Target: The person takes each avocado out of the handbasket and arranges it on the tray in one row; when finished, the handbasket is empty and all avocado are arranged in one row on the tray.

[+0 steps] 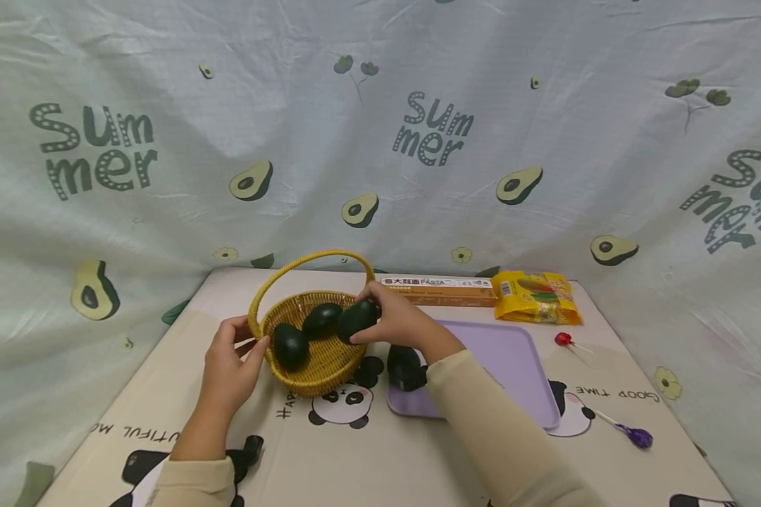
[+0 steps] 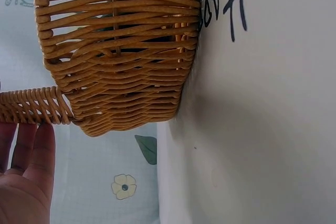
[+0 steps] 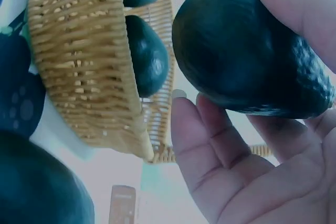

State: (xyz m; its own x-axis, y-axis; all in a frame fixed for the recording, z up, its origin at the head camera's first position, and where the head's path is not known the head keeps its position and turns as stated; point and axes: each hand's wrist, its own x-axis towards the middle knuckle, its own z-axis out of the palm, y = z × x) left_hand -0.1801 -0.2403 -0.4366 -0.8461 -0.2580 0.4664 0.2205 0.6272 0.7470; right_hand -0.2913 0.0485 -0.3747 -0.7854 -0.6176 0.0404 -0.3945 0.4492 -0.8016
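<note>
A yellow woven basket [image 1: 320,384] with a tall hooped handle stands on the table. Two dark green avocados [image 1: 290,347] lie inside it. My left hand [image 1: 231,366] grips the basket at its left side, thumb near the rim and fingers at the handle's base; the left wrist view shows these fingers [image 2: 39,150] against the woven handle. My right hand [image 1: 398,320] holds another avocado [image 3: 247,51] above the basket's right side, thumb on one side and fingers on the other. One more avocado [image 3: 39,182] shows at the lower left of the right wrist view.
A lilac tray [image 1: 482,345] lies right of the basket, partly under my right forearm. Behind it are a pasta box [image 1: 444,292] and a yellow packet [image 1: 535,297]. A red lollipop [image 1: 564,339] and a purple lollipop [image 1: 639,436] lie at the right. A patterned curtain [image 1: 304,127] hangs behind.
</note>
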